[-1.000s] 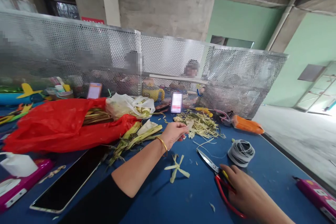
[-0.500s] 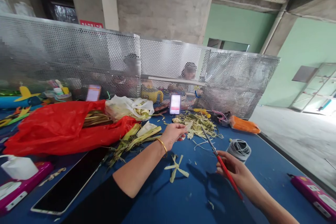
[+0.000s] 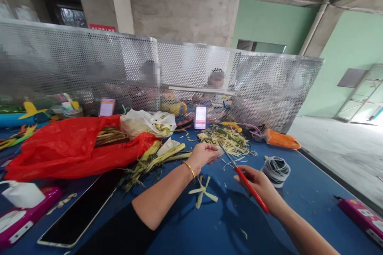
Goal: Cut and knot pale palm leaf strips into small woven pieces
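My left hand (image 3: 204, 157), with a gold bangle at its wrist, pinches a small pale strip (image 3: 220, 152) between its fingers. In my right hand (image 3: 257, 186) are red-handled scissors (image 3: 249, 188), their blades pointing up and left to the strip. Whether the blades touch it, I cannot tell. Below my left hand a pale star-shaped piece (image 3: 202, 192) of husk-like strips lies on the blue table (image 3: 185, 231). A heap of pale green scraps (image 3: 230, 139) lies just beyond both hands.
Grey cord roll (image 3: 277, 171) and orange pouch (image 3: 282, 139) are at right. Red bag (image 3: 66, 147), white plastic bag (image 3: 146, 121), stalks (image 3: 161, 155) and a dark tablet (image 3: 80, 211) lie left. A perforated metal screen (image 3: 191, 63) stands behind, people beyond it.
My right hand has brought the scissors left, closer to my left hand. My left hand has shifted slightly right, still pinching the strip. The view has moved slightly.
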Demonstrator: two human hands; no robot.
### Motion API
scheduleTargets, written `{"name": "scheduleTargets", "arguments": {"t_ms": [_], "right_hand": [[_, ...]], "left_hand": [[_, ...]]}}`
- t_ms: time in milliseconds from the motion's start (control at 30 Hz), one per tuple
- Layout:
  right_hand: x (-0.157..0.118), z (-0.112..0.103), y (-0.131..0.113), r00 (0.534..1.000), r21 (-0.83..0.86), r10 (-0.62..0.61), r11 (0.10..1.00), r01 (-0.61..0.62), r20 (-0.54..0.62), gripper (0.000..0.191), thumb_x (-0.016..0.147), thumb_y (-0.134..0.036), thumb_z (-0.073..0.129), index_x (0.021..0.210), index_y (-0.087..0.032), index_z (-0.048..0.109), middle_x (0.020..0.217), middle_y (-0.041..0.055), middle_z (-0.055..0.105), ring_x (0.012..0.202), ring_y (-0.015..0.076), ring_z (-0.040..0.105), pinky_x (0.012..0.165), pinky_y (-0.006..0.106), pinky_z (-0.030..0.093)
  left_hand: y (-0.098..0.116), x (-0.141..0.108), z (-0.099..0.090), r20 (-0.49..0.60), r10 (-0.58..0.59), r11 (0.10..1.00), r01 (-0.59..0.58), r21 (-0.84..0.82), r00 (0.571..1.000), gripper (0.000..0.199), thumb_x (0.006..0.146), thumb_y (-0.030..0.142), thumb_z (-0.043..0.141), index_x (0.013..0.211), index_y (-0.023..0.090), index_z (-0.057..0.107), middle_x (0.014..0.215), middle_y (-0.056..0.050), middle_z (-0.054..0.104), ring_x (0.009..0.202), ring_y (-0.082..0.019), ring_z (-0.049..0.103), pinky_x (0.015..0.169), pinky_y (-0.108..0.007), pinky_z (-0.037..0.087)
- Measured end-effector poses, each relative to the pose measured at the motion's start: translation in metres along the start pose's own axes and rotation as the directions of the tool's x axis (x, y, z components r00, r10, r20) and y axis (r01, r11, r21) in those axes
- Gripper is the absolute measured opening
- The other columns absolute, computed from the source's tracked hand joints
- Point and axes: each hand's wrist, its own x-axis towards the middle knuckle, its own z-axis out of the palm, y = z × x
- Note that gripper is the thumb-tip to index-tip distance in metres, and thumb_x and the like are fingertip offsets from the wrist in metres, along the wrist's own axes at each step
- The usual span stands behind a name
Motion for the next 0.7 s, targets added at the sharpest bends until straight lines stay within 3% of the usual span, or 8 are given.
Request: {"name": "scheduleTargets", "arguments": {"t_ms": [133,267,367,400,467,533,567,700], "right_hand": [[0.002,-0.004,0.006,0.996,-0.274,-0.001,0.961,-0.024,-0.089,0.041,0.08,-0.053,0.053,0.103,-0.019,0.06,0.061,-0.0029,0.053,0.056,0.0151,0.05,0.054,0.025,0.036],[0.004,-0.008,0.009,0.991,-0.762,0.001,0.639,-0.105,-0.135,0.036,0.086,-0.038,0.049,0.112,-0.017,0.06,0.083,0.0087,0.067,0.075,0.0246,0.063,0.062,0.03,0.04],[0.011,-0.011,-0.002,0.996,-0.875,0.013,0.477,-0.082,-0.086,0.024,0.081,-0.024,0.054,0.098,-0.015,0.068,0.092,0.0147,0.066,0.081,0.027,0.065,0.066,0.032,0.042],[0.017,-0.011,-0.009,0.995,-0.851,-0.022,0.521,-0.069,-0.094,0.02,0.079,-0.024,0.057,0.092,-0.016,0.069,0.093,0.0147,0.066,0.082,0.0269,0.065,0.068,0.032,0.043],[0.032,-0.008,-0.026,0.975,-0.634,-0.156,0.773,0.021,-0.158,0.021,0.077,-0.031,0.06,0.093,-0.019,0.069,0.094,0.0107,0.067,0.085,0.0252,0.063,0.07,0.032,0.044],[0.05,0.002,-0.042,0.961,-0.092,-0.15,0.987,0.132,-0.231,0.028,0.074,-0.043,0.064,0.088,-0.019,0.069,0.082,0.0061,0.069,0.076,0.0212,0.063,0.066,0.03,0.045],[0.059,0.009,-0.047,0.962,0.183,-0.083,0.974,0.134,-0.262,0.031,0.068,-0.046,0.069,0.081,-0.017,0.068,0.075,0.006,0.068,0.071,0.021,0.062,0.063,0.03,0.046],[0.079,0.039,-0.05,0.915,0.335,-0.067,0.918,0.212,-0.397,0.036,0.066,-0.053,0.068,0.069,-0.018,0.06,0.064,0.0016,0.063,0.062,0.0153,0.057,0.057,0.026,0.044]], "left_hand": [[0.001,0.002,-0.002,-0.028,-0.021,0.999,0.021,-0.024,0.999,0.022,0.058,0.013,0.079,0.072,0.014,0.062,0.061,-0.001,0.065,0.051,-0.01,0.057,0.049,-0.021,0.038],[0.011,0.0,-0.005,-0.037,-0.033,0.995,0.029,-0.094,0.999,0.022,0.059,0.01,0.077,0.074,0.013,0.061,0.064,-0.001,0.065,0.052,-0.011,0.058,0.049,-0.022,0.041],[0.02,-0.003,-0.005,-0.032,-0.017,0.988,0.012,-0.156,0.999,0.022,0.059,0.008,0.076,0.075,0.013,0.061,0.066,-0.002,0.065,0.052,-0.011,0.059,0.05,-0.022,0.043],[0.022,-0.004,-0.004,-0.032,-0.007,0.985,0.002,-0.174,0.999,0.022,0.06,0.008,0.076,0.075,0.013,0.061,0.066,-0.002,0.065,0.052,-0.01,0.059,0.049,-0.022,0.043],[0.023,-0.005,-0.003,-0.032,0.014,0.978,-0.02,-0.206,0.999,0.02,0.06,0.008,0.075,0.073,0.013,0.061,0.064,-0.001,0.064,0.051,-0.01,0.057,0.049,-0.021,0.042],[0.023,-0.006,-0.002,-0.03,0.033,0.972,-0.039,-0.231,0.999,0.019,0.061,0.008,0.075,0.071,0.013,0.06,0.062,0.0,0.063,0.05,-0.008,0.055,0.05,-0.021,0.042],[0.022,-0.007,-0.002,-0.031,0.04,0.97,-0.046,-0.24,0.999,0.019,0.061,0.009,0.075,0.071,0.014,0.06,0.06,0.001,0.062,0.049,-0.008,0.054,0.05,-0.021,0.041],[0.021,-0.007,-0.005,-0.032,0.026,0.969,-0.033,-0.243,0.999,0.016,0.063,0.011,0.074,0.071,0.014,0.06,0.056,0.003,0.059,0.048,-0.007,0.052,0.05,-0.02,0.04]]}}
